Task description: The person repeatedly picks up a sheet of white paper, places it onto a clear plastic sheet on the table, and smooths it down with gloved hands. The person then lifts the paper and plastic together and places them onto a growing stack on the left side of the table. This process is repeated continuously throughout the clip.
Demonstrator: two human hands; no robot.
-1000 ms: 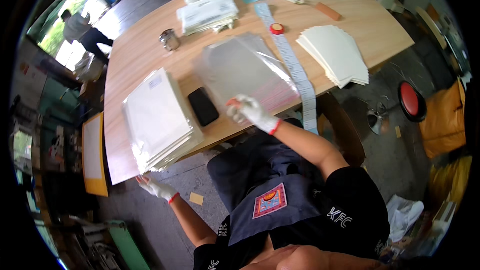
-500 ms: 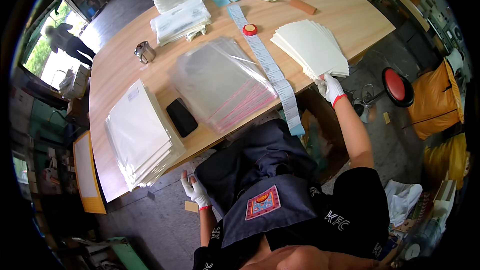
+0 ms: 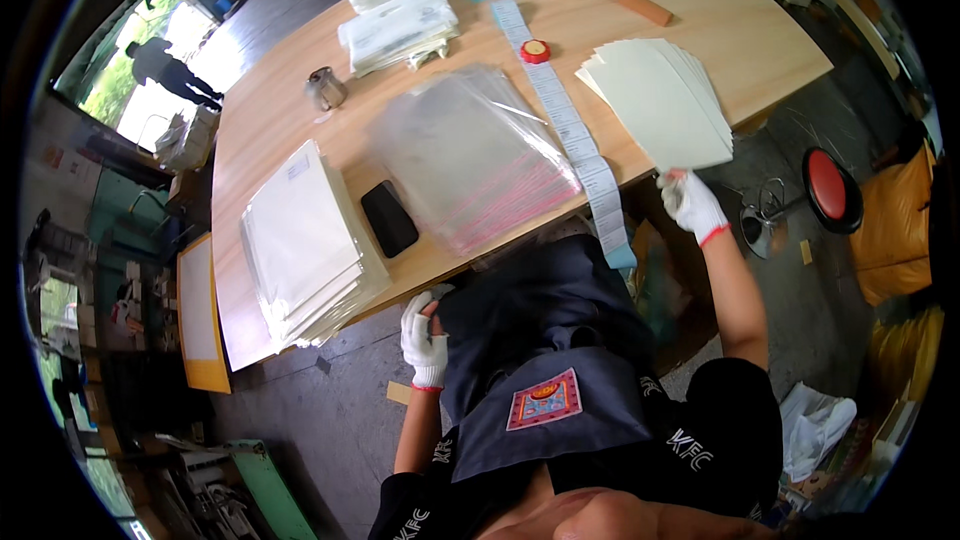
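Note:
My right hand (image 3: 692, 205), in a white glove with bare fingertips, is closed at the near edge of a cream card sheet (image 3: 672, 120). The sheet lies on top of a fanned stack at the table's right. My left hand (image 3: 424, 342), gloved the same way, hangs in front of the near table edge with fingers loosely apart and holds nothing. Closest to it on the table are a pile of cards in clear sleeves (image 3: 305, 250) and a black phone (image 3: 389, 219). A stack of clear plastic bags (image 3: 470, 155) with pink edges lies mid-table.
A long strip of printed labels (image 3: 570, 130) runs over the near edge, with a red tape roll (image 3: 535, 51) on it. A metal cup (image 3: 325, 88), packed bundles (image 3: 400, 25) and a brown block (image 3: 645, 8) stand farther back. A red-seated stool (image 3: 832, 190) is at right.
My left hand has risen toward the table edge. At the card stack, the top sheet has shifted toward me with my right hand at its edge. The view has turned slightly.

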